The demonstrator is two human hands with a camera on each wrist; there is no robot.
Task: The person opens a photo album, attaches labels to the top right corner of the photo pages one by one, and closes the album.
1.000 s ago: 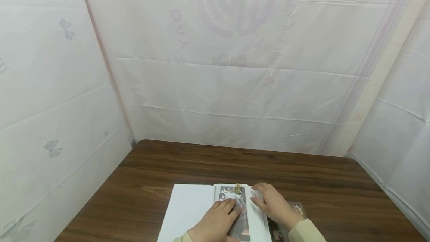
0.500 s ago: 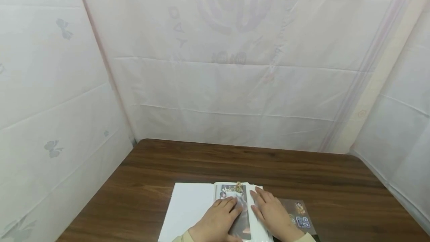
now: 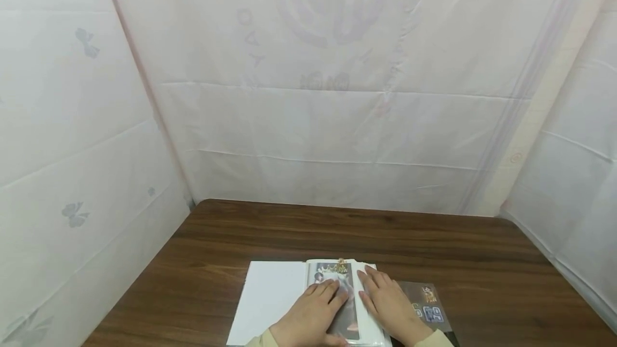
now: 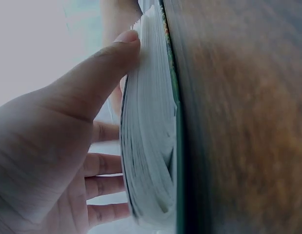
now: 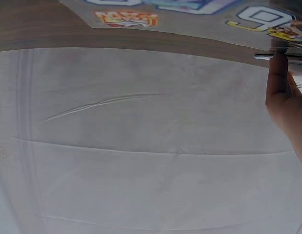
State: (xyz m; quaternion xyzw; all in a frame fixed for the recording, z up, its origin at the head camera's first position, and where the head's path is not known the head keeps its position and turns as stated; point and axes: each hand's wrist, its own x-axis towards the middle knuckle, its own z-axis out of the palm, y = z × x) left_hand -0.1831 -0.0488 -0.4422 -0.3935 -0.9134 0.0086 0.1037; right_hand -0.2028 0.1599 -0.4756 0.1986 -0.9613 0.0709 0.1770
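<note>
A thick white-paged book lies open on the table, its many page edges showing in the left wrist view. On its right-hand page is a grey picture panel with gold lettering at the top. My left hand rests palm down over that panel, fingers spread. In the left wrist view the left thumb touches the edge of the pages. My right hand lies flat along the page's right margin, fingers pointing away. Beside it is a clear sticker sheet with number stickers, partly hidden by the hand.
The dark wood table has rounded far corners. White printed cloth sheets hang behind it and at both sides. Something dark shows at the near edge of the sticker sheet.
The right hand has straightened and settled flat on the page margin, its forearm shifting nearer. More of the sticker sheet now shows beside it. The left hand has stayed in place.
</note>
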